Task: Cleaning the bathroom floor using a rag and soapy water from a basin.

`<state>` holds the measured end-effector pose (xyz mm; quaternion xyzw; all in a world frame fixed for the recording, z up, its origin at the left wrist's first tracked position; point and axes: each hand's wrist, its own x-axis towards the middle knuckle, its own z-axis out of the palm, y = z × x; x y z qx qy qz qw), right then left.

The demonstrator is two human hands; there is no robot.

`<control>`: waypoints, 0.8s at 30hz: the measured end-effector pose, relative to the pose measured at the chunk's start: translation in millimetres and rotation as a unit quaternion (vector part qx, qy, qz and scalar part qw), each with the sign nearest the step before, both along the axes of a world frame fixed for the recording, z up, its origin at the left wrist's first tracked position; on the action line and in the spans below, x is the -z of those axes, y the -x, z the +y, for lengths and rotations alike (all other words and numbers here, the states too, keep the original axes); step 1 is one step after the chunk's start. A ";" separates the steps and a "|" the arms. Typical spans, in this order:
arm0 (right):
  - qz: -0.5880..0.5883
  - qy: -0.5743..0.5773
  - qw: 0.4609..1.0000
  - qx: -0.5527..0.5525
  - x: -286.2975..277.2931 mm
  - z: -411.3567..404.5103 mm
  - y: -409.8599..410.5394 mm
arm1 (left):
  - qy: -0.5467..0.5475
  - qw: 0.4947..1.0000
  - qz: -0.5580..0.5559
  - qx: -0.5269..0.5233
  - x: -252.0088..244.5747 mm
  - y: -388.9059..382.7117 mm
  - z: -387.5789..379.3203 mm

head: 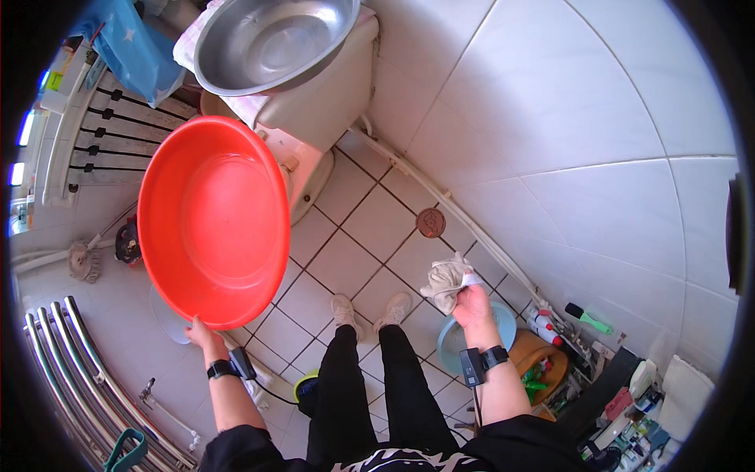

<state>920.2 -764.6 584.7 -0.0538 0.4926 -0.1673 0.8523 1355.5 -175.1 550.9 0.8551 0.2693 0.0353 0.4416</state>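
My left hand [205, 337] grips the near rim of a large red plastic basin [227, 218], which is tilted so its inside faces me. The basin looks empty apart from a shiny patch inside. In my right hand [473, 304] is a crumpled beige cloth [446, 281] with a white tag, held over the tiled floor. Below that hand a light blue basin [506, 324] stands on the floor, partly hidden by my forearm. A metal basin [277, 47] rests on a pink-and-white cloth [246, 108] on top of the toilet tank [330, 94].
Pipes [436, 192] run along the tiled wall at the right. A round floor drain [430, 223] lies ahead. Chrome towel rails [88, 377] are at the lower left, an orange container [554, 366] and bottles at the right. A brush [82, 259] hangs at the left.
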 end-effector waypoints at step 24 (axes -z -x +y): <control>0.045 0.133 0.984 -0.106 374.5 -21.7 -100.4 | 0.506 0.623 0.583 0.125 421.5 186.2 -543.0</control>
